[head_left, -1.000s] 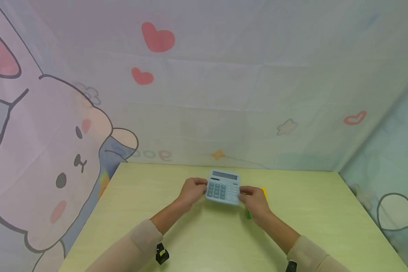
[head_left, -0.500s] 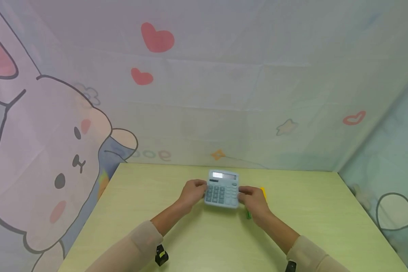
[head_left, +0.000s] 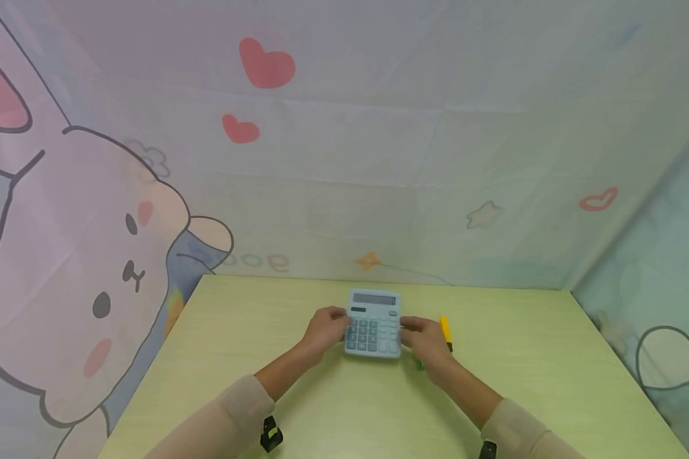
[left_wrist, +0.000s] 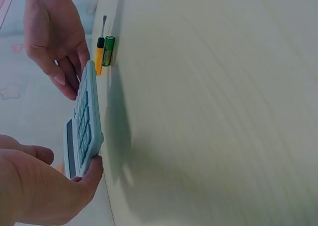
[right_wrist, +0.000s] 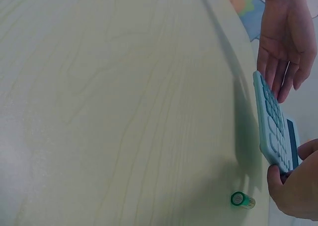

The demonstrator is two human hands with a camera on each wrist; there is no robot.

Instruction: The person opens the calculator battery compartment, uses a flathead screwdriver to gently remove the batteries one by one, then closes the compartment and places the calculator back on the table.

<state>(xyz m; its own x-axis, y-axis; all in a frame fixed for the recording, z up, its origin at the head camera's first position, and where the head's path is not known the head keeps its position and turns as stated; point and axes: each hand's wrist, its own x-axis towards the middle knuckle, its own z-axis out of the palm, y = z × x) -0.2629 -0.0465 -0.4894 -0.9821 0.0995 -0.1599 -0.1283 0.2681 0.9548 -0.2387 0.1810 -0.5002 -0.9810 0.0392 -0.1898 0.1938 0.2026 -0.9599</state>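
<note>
A pale blue calculator (head_left: pixel 373 325) is held face toward the head camera, a "0" at the right of its display. Both wrist views show it just above the table, its shadow apart from it. My left hand (head_left: pixel 325 329) grips its left edge between thumb and fingers. At the opposite edge, my right hand (head_left: pixel 426 340) pinches it the same way. A yellow-handled screwdriver (left_wrist: pixel 100 54) lies by a green battery (left_wrist: pixel 108 51) near the right hand. In the head view that hand partly covers both; the right wrist view shows the battery (right_wrist: pixel 242 200) end-on.
The pale yellow-green table (head_left: pixel 252 312) runs back to a hanging printed cloth (head_left: pixel 344 159). A large cartoon rabbit is printed on the cloth's left side. Black devices (head_left: pixel 271 435) sit at the wrists.
The calculator has come slightly lower and nearer the body, and its face has tilted more toward the head camera. Display glare came and went. Both hands keep their grip; more of the screwdriver shows.
</note>
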